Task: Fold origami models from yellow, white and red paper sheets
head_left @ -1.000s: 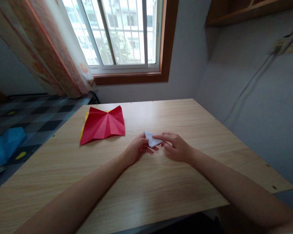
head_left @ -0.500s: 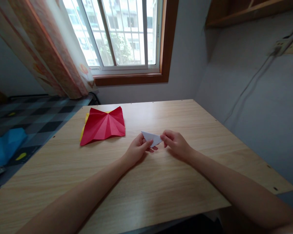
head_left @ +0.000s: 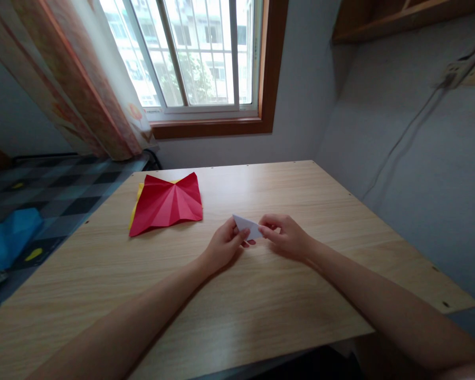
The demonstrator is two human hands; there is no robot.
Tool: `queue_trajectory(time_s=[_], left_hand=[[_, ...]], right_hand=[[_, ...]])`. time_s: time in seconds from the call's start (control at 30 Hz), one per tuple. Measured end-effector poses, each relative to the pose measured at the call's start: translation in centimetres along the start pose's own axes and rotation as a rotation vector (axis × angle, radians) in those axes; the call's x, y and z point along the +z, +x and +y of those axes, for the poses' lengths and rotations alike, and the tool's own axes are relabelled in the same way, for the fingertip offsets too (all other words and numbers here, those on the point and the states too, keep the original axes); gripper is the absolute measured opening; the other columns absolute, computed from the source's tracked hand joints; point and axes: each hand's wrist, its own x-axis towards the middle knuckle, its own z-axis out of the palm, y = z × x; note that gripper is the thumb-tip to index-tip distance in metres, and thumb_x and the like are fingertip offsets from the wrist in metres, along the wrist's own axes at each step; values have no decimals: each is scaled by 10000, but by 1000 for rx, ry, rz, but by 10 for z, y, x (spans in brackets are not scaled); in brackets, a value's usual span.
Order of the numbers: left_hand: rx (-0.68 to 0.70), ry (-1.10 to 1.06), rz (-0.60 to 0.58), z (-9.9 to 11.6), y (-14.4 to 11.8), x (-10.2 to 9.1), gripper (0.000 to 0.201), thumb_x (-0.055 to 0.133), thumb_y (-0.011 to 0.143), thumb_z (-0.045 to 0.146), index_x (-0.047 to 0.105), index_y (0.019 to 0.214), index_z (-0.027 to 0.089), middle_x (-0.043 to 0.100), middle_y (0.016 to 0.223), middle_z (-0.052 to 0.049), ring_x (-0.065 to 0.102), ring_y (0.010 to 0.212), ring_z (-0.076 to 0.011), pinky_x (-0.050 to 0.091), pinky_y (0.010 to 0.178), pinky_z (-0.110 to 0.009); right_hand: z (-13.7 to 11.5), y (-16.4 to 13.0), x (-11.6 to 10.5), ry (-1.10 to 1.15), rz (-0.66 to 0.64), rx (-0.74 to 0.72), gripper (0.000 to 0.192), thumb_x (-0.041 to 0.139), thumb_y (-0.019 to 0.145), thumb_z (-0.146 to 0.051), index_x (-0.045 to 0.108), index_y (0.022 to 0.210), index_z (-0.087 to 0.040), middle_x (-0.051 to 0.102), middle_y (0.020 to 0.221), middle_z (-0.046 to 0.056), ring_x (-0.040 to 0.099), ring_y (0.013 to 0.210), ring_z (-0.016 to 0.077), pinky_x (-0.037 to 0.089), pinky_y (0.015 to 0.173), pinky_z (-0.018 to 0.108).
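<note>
A small white folded paper [head_left: 247,226], roughly triangular, is held between my two hands just above the wooden table [head_left: 237,301]. My left hand [head_left: 226,240] grips its left part, thumb on top and fingers underneath. At the paper's right corner, my right hand [head_left: 285,236] pinches the edge between thumb and forefinger. Part of the paper's underside is hidden by the left fingers. Farther back on the left lies a creased red sheet of paper [head_left: 170,203], apart from both hands, with a yellow sheet [head_left: 134,207] showing from beneath it.
Left of the table is a checked bedspread [head_left: 83,184] with a blue folded paper [head_left: 11,232] on it. A barred window [head_left: 198,58] and a curtain [head_left: 83,79] are behind. A cable [head_left: 404,132] hangs along the right wall.
My right thumb and forefinger have shifted slightly inward along the white paper's right corner. The paper has tilted a little, its right tip now covered more. The red sheet has stayed put.
</note>
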Motion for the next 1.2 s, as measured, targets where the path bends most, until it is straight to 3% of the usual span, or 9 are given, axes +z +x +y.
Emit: queue_trajectory(time_s=[0.27, 0.5, 0.73, 0.87, 1.03, 1.2], left_hand=[[-15, 42, -73, 2, -4, 3, 341, 652, 818, 486, 546, 911, 176, 674, 824, -30, 661, 744, -172, 492, 632, -256], [62, 185, 57, 7, -1, -1, 307, 623, 834, 458, 623, 772, 157, 600, 677, 5, 548, 648, -133, 433, 602, -233], [73, 180, 77, 10, -1, -1, 328, 627, 819, 474, 653, 739, 157, 604, 652, 1, 546, 642, -137, 433, 605, -231], [73, 149, 134, 10, 0, -1, 369, 614, 822, 511, 608, 695, 165, 566, 635, 10, 523, 619, -130, 428, 587, -228], [51, 116, 327, 5, 4, -5, 480, 523, 847, 614, 523, 640, 181, 483, 589, 27, 473, 566, -121, 416, 543, -232], [19, 47, 309, 3, 6, -8, 466, 567, 819, 617, 530, 670, 177, 515, 616, 28, 515, 587, -121, 445, 561, -233]], right_hand=[[0, -1, 3, -35, 8, -36, 225, 540, 910, -305, 579, 733, -173, 568, 658, -12, 492, 612, 113, 353, 566, 234], [0, -2, 5, -118, 5, -98, 226, 535, 917, -293, 578, 725, -180, 546, 652, -14, 470, 624, 117, 332, 583, 245], [-1, -3, 7, -103, -3, -63, 243, 531, 921, -319, 586, 730, -180, 550, 645, -15, 465, 610, 115, 322, 573, 246], [-1, -2, 5, -98, 13, -43, 257, 542, 918, -339, 592, 725, -176, 552, 649, -16, 476, 616, 114, 325, 575, 247], [1, 0, 2, -56, 52, 4, 297, 532, 923, -350, 583, 688, -176, 530, 596, -24, 453, 568, 109, 313, 541, 246], [2, 1, 3, -41, 83, 18, 277, 551, 903, -320, 572, 665, -180, 554, 582, -19, 466, 550, 110, 327, 530, 241]])
